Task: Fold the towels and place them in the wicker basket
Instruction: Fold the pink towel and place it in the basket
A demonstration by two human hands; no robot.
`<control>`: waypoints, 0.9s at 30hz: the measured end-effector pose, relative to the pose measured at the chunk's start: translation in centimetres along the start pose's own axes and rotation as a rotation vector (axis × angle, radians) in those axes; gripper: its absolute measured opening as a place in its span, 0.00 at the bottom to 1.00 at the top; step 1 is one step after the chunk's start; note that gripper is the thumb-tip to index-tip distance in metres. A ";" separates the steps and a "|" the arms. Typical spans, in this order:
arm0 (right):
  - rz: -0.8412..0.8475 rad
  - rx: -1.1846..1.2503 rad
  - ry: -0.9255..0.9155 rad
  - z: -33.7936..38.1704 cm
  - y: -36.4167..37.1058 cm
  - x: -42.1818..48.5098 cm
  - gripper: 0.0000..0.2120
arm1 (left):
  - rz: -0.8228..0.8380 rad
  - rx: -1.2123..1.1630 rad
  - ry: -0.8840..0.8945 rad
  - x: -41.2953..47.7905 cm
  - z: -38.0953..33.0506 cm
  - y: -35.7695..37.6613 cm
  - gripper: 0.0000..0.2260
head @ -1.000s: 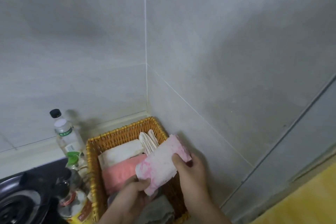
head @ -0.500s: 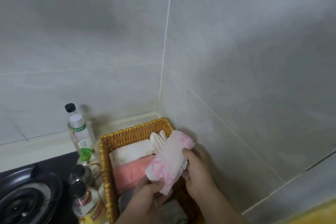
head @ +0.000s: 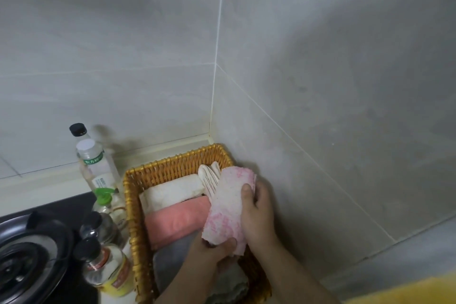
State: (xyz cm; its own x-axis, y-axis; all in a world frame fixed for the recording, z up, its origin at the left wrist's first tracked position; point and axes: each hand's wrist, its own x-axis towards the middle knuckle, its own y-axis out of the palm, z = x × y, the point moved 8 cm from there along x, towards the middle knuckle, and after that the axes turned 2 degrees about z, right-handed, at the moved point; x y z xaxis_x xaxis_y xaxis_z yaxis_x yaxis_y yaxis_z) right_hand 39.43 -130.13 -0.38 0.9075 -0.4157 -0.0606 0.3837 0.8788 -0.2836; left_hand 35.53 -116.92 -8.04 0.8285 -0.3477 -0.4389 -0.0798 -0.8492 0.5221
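Holding the folded pink-and-white towel (head: 228,207) over the right side of the wicker basket (head: 172,163), pinched at its near end by the left hand (head: 212,252) and clasped along its side by the right hand (head: 259,212); probably soft, light, quick to unfold, so grip across all layers.

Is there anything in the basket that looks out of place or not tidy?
One thing: the striped cloth stands on end by the far wall of the wicker basket, while the white towel and pink towel lie flat. Nothing looks spilled or damaged.
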 end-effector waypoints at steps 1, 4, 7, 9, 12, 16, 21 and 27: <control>-0.018 -0.027 -0.022 0.0 -0.3 0.3 0.15 | 0.018 -0.008 -0.007 -0.2 -0.1 0.2 0.20; -0.054 -0.148 -0.129 0.3 -1.2 0.9 0.12 | 0.048 0.321 0.054 -0.9 -1.4 -0.5 0.20; -0.053 -0.317 -0.286 0.3 -1.9 1.2 0.14 | -0.210 1.102 0.140 -0.7 -2.6 -4.0 0.35; 0.019 -0.460 -0.364 -0.1 -1.4 1.0 0.18 | -0.281 1.564 0.071 -0.2 -1.8 -5.1 0.40; 0.158 -0.648 -0.429 -1.0 -0.1 0.1 0.21 | -0.126 1.846 -0.081 0.3 1.2 -5.0 0.41; 0.249 -0.880 -0.582 -2.4 1.2 -0.9 0.20 | -0.033 1.865 -0.244 0.7 3.6 -6.2 0.52; 0.276 -1.130 -0.616 -4.8 2.1 -0.9 0.25 | -0.032 1.928 -0.294 0.9 4.2 -6.4 0.53; 0.362 -1.219 -0.516 -7.1 4.0 -1.6 0.23 | -0.007 1.935 -0.333 1.0 4.4 -6.2 0.54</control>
State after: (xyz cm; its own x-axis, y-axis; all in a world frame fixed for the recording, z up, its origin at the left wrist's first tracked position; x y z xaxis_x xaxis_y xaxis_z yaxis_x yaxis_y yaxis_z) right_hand 38.28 -127.57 -8.21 0.9868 0.1598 -0.0271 -0.0350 0.0467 -0.9983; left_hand 34.43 -113.79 -14.96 0.7301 -0.1954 -0.6548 -0.6664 0.0085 -0.7456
